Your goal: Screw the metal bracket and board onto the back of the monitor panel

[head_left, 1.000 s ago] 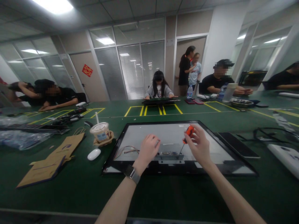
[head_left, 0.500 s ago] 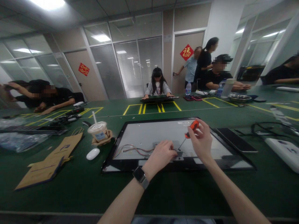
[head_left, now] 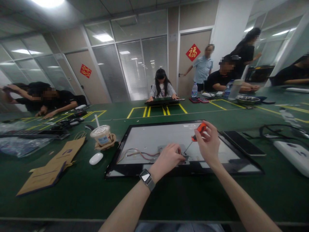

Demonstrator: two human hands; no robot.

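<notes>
A flat display panel (head_left: 149, 137) with a black frame lies back side up on the green table in front of me. My right hand (head_left: 207, 145) grips a small orange-handled screwdriver (head_left: 200, 129), its tip angled down onto a small metal bracket (head_left: 184, 159) near the panel's front edge. My left hand (head_left: 169, 158), a smartwatch on its wrist, rests curled on the panel beside that bracket, fingertips pinched at the screwdriver tip. Thin red and white wires (head_left: 137, 153) run across the panel to the left of my left hand.
Left of the panel stand an iced drink cup (head_left: 101, 135), a white mouse (head_left: 96, 158) and a brown paper bag (head_left: 51, 164). A dark phone (head_left: 242, 143) and a white device (head_left: 293, 154) lie to the right. Several people sit or stand around the far side.
My left hand moved right along the panel to the bracket beside the screwdriver tip. The right hand with the screwdriver shifted slightly right. People by the far door walked to the right.
</notes>
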